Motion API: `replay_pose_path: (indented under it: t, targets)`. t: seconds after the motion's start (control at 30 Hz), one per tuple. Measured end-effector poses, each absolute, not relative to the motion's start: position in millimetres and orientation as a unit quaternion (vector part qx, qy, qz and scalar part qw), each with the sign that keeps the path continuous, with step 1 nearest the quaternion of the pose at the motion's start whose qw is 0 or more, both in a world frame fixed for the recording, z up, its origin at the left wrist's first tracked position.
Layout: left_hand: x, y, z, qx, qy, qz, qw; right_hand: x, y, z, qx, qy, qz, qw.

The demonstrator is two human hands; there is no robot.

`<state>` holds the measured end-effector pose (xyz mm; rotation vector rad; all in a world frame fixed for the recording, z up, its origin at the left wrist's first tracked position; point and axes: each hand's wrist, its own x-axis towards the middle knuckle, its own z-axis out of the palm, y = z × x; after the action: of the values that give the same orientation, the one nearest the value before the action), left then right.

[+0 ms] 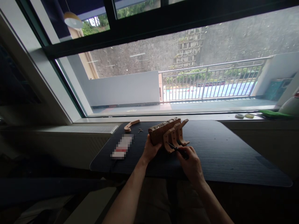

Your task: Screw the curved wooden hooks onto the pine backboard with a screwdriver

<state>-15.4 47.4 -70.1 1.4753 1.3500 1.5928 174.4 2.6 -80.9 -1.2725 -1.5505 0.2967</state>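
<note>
My left hand (151, 149) grips the near left end of a brown wooden board (161, 133), which is tilted above the dark table. Several curved wooden hooks (173, 137) stand out from the board's right face, with small dark holes in them. My right hand (191, 161) is closed round the black handle of a screwdriver (183, 152). Its thin shaft points left, and the tip is at the nearest hook. Whether the tip sits in a screw is too small to tell.
On the table (224, 155), a loose curved wooden hook (131, 125) lies at the back left beside a few screws (140, 130). A blurred-out flat item (122, 146) is at the left edge. A window sill (198, 117) runs behind, with tape rolls (239, 116) at the right.
</note>
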Motion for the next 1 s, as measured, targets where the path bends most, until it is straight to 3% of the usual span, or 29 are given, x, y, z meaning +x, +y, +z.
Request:
replay_pose_path:
  t: [0.53, 1.0]
  targets:
    - [-17, 53, -78, 0.555, 0.485, 0.606, 0.301, 174, 4, -81, -0.537, -0.670, 0.122, 0.498]
    - [-14, 46, -68, 0.545, 0.501, 0.605, 0.294, 174, 4, -84, -0.518, -0.653, 0.118, 0.539]
